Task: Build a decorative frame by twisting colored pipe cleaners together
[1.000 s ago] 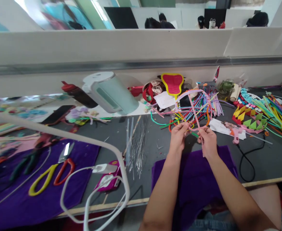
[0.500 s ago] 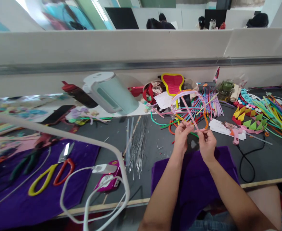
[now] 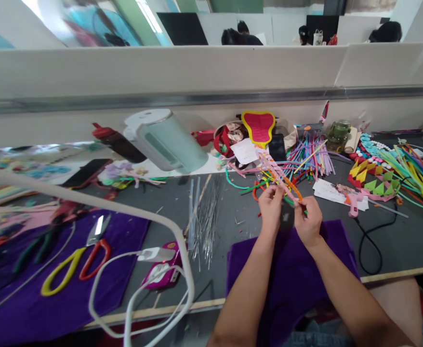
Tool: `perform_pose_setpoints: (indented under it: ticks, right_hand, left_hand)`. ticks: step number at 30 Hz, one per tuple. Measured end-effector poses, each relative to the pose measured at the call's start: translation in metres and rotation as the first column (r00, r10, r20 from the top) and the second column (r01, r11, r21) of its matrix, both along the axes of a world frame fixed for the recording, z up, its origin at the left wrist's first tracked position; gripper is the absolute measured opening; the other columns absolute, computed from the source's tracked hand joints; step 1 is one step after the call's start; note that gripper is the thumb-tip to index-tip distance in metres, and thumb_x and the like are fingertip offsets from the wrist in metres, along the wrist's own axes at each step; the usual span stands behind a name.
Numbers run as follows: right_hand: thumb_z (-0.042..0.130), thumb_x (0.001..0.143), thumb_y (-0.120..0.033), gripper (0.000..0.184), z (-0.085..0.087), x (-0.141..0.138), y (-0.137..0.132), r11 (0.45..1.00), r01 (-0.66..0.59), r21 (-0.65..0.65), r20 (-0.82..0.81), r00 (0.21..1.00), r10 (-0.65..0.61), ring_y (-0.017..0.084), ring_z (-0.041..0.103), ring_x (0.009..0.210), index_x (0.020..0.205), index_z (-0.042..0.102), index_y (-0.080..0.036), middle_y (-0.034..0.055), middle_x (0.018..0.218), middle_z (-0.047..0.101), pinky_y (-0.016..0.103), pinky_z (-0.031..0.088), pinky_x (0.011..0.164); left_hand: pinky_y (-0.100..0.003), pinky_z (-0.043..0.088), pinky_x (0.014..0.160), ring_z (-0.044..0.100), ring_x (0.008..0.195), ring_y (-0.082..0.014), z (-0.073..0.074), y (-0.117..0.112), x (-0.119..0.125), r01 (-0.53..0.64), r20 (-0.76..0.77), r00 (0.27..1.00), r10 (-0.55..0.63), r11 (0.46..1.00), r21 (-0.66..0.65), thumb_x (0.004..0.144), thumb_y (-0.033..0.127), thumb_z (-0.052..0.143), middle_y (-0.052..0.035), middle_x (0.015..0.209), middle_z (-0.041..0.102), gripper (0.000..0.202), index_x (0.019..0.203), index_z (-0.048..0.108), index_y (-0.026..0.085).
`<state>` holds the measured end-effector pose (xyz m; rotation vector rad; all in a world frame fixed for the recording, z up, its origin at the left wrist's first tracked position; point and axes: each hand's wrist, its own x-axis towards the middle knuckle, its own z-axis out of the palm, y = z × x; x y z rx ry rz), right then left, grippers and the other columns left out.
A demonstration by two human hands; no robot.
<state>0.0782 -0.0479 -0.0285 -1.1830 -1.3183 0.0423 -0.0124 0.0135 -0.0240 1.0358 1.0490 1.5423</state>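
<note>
Pink-and-orange frame of thin, fuzzy pipe cleaners (image 3: 277,172): this is what I have up in front of me, above the dark grey tabletop (image 3: 233,246), and the head view, my only one, shows it slanting away from my fingers toward the back of the table. My left hand (image 3: 270,205) is closed in a pinch, thumb and fingertips on a pink stretch of it. My right hand (image 3: 309,217) is closed too, pinching the near end, where an orange strand runs in beside the pink; my own fingers cover the exact spot, so I can't tell whether the strands are twisted together there. As for how far along it is, I'd say the main lengths are joined, since pink and orange hang together as one piece well out past my fingers. What seems left is at the near end, which both hands are pinching; seen almost edge-on, the frame doesn't let me judge its full outline or say how much remains. Behind it lies a loose bundle of multicoloured pipe cleaners (image 3: 312,154), apart from the piece I hold. To the right, a small pink glue gun (image 3: 354,202) with a black cord rests by some white paper slips (image 3: 327,190), and well off to the left lie metal scissors with one yellow and one red handle (image 3: 95,232); neither tool is in my hands. Below my wrists is a folded deep-purple cloth (image 3: 291,270).
</note>
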Motion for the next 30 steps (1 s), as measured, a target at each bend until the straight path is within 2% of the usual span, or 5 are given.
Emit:
perform_pose_setpoints:
  ticks: [4,12,21,26,30]
  right_hand:
    - [0.055,0.085,-0.032,0.016,0.003,-0.003,0.001,0.979,-0.153,-0.132,-0.332,0.938,0.102,0.011,0.051,0.06,0.075,0.055,-0.019,-0.0012,0.068,0.053,0.026,0.043,0.058]
    - [0.07,0.072,-0.04,0.026,0.013,-0.001,0.011,0.802,-0.592,-0.077,-0.893,0.399,0.209,0.006,0.043,0.045,0.075,0.055,-0.019,-0.004,0.062,0.055,0.019,0.036,0.039]
    - [0.055,0.086,-0.034,0.018,0.006,-0.001,0.001,0.955,-0.231,-0.184,-0.302,0.938,0.169,0.011,0.049,0.061,0.076,0.057,-0.019,-0.0019,0.067,0.052,0.025,0.041,0.059]
    - [0.052,0.088,-0.03,0.017,0.005,-0.002,-0.001,0.971,-0.185,-0.151,-0.129,0.978,0.167,0.013,0.048,0.064,0.076,0.058,-0.019,-0.0005,0.068,0.051,0.026,0.039,0.062]
    - [0.056,0.085,-0.037,0.02,0.005,-0.003,0.002,0.943,-0.255,-0.215,-0.369,0.915,0.163,0.011,0.049,0.059,0.077,0.058,-0.019,-0.0015,0.068,0.054,0.024,0.042,0.056]
  left_hand:
    - [-0.022,0.041,0.059,0.049,0.057,-0.0089,0.007,0.0,0.0,0.068,0.156,0.986,-0.056,0.995,-0.067,0.069,0.043,0.072,0.0007,0.062,0.057,0.03,0.066,0.062,0.014]
    - [-0.022,0.044,0.058,0.046,0.054,-0.0074,0.022,-0.001,-0.007,0.523,0.57,0.73,-0.376,0.844,-0.114,0.067,0.037,0.076,0.0036,0.061,0.048,0.033,0.065,0.051,0.016]
    - [-0.02,0.038,0.053,0.047,0.052,-0.007,0.006,0.002,-0.004,0.001,0.086,0.996,0.004,0.999,-0.052,0.063,0.033,0.077,0.0033,0.058,0.055,0.024,0.066,0.062,0.014]
    - [-0.02,0.038,0.055,0.047,0.054,-0.0087,0.006,0.001,-0.008,-0.095,-0.183,0.977,0.11,0.992,0.088,0.066,0.03,0.073,0.0025,0.059,0.057,0.016,0.065,0.065,0.016]
    - [-0.021,0.039,0.055,0.049,0.055,-0.0101,0.01,0.0,-0.008,-0.082,-0.182,0.979,0.093,0.995,0.065,0.069,0.031,0.07,0.0009,0.061,0.061,0.015,0.068,0.069,0.016]
